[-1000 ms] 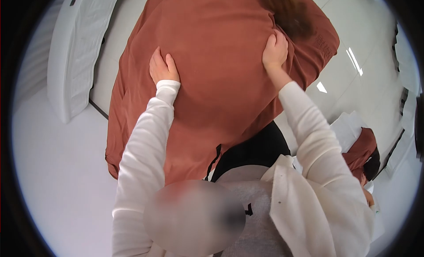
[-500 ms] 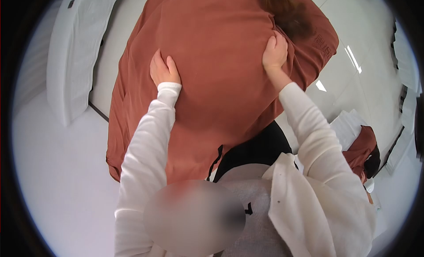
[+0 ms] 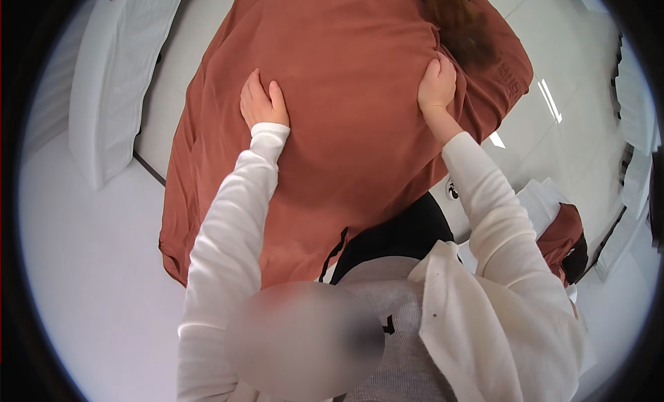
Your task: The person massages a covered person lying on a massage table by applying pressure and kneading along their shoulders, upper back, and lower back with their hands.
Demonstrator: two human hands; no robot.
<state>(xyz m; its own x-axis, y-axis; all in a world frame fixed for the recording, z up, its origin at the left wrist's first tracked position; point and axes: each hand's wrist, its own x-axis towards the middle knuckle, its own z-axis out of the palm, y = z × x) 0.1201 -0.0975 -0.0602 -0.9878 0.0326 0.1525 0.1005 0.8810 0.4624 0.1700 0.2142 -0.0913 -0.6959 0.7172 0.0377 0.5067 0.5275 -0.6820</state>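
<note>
The rust shirt [image 3: 339,111] covers a person's back. On its left, my left hand [image 3: 264,106] rests, fingers slightly apart; on its right, my right hand [image 3: 438,85] has bent fingers, grip unclear. Loose fabric sliding could snag hair [image 3: 462,30].

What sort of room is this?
Possibly a massage or treatment room, going by the reddish-brown cloth over a person, white-covered furniture and glossy tiled floor. Not certain.
</note>
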